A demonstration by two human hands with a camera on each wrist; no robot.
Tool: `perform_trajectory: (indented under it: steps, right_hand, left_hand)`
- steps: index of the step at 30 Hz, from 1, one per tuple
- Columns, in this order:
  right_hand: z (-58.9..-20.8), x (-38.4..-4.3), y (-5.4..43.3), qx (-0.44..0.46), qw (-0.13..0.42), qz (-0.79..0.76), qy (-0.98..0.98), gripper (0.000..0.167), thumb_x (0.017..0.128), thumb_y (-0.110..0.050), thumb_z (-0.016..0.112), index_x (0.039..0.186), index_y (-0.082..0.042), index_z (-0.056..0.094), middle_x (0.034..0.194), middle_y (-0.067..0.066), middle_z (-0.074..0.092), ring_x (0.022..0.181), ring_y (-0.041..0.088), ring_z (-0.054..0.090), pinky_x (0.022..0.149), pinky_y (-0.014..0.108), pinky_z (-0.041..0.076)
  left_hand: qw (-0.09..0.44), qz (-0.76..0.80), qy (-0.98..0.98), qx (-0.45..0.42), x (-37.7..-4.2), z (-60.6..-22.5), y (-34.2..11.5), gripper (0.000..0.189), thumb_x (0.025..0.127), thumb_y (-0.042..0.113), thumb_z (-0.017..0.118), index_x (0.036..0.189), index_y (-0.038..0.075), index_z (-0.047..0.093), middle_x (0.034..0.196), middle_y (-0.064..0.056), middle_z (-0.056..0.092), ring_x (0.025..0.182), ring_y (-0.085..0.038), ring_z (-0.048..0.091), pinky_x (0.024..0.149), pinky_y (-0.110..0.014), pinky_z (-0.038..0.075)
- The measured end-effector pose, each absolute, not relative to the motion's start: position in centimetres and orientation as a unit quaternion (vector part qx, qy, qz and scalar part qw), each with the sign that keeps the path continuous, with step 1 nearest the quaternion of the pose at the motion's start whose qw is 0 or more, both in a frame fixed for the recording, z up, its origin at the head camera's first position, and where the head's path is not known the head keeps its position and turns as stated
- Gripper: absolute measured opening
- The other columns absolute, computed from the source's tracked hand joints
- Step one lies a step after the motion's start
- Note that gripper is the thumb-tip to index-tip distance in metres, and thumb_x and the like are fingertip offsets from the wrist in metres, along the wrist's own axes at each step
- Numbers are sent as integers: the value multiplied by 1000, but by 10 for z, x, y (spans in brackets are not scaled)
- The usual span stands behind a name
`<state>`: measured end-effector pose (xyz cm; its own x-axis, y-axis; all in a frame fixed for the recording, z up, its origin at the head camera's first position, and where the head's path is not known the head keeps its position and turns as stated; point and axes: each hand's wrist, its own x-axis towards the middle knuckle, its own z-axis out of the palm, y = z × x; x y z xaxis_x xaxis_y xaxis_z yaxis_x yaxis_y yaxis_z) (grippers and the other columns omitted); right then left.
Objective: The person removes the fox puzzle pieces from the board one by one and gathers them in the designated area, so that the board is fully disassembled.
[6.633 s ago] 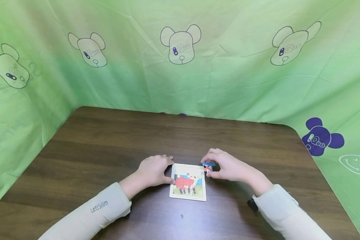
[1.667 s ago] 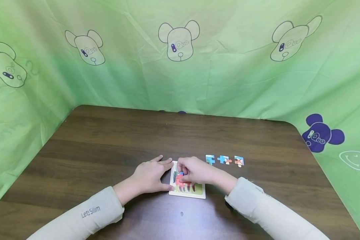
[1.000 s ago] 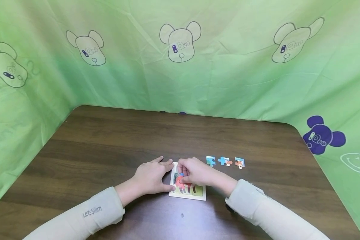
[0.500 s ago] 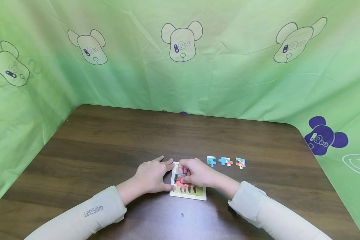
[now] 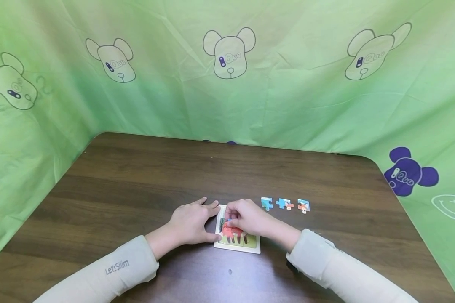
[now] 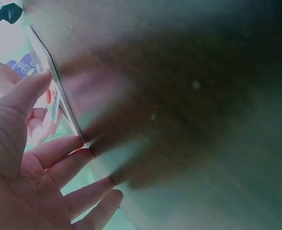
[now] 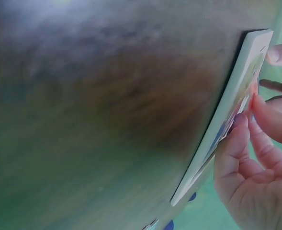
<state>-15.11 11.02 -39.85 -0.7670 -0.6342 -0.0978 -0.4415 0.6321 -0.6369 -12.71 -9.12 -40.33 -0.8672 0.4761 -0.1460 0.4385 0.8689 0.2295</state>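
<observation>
A square jigsaw puzzle tray (image 5: 236,249) with a pale rim lies on the table, showing part of a red animal picture. My left hand (image 5: 189,223) is spread at its left side, thumb and index fingertip touching the rim (image 6: 64,96). Over the tray, my right hand (image 5: 250,216) pinches a red and blue puzzle piece (image 5: 229,224) between thumb and fingers. In the right wrist view the piece's red edge (image 7: 252,98) appears by the thumb tip. The tray's upper right part is hidden beneath the right hand.
Three loose puzzle pieces lie in a row beyond the tray's right corner: a blue-green one (image 5: 266,203), a blue and orange one (image 5: 285,204) and an orange one (image 5: 303,205). A green printed curtain (image 5: 227,109) surrounds the brown wooden table (image 5: 155,168).
My right hand has gone from pieces right of the tray to over the tray. Three pieces now lie in a row. Lately the pinched piece shifts only slightly; the left hand stays.
</observation>
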Motion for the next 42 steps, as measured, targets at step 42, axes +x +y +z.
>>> perform_trajectory:
  steps: [42]
  right_hand:
    - [-395,-152,123,-280,223,-406,841,11,86,4,70,87,-2,62,72,1,56,61,7,54,50,27,55]
  left_hand:
    - [92,107,959,246,-127,-404,-92,75,76,60,76,141,27,58,148,4,54,141,-30,47,94,-53,53]
